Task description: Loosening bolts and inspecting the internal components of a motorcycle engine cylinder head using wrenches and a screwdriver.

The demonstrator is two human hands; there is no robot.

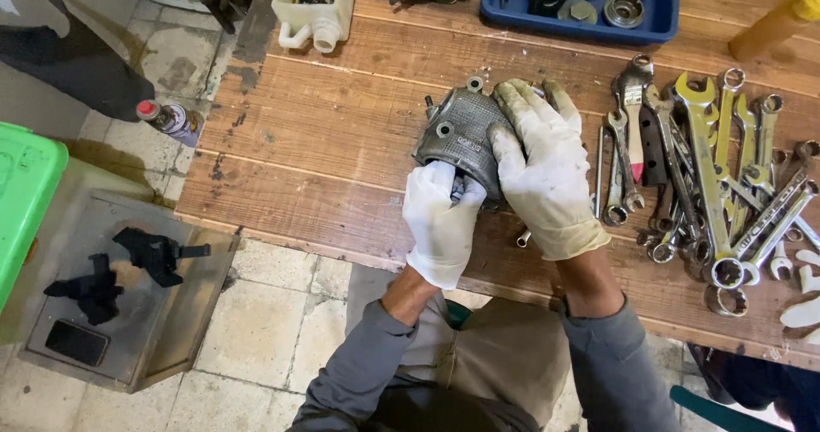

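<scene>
Hands, left (442,223) and right (541,171), grip grey metal engine part (461,133) beside wrenches (709,176).

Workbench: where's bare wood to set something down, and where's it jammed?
Bare planks on the workbench lie left of the grey metal casing, below the white plastic container. A narrower strip runs between casing and blue tray. Crowded right: the wrench pile.

Red-capped spray can (171,120) on floor
</scene>
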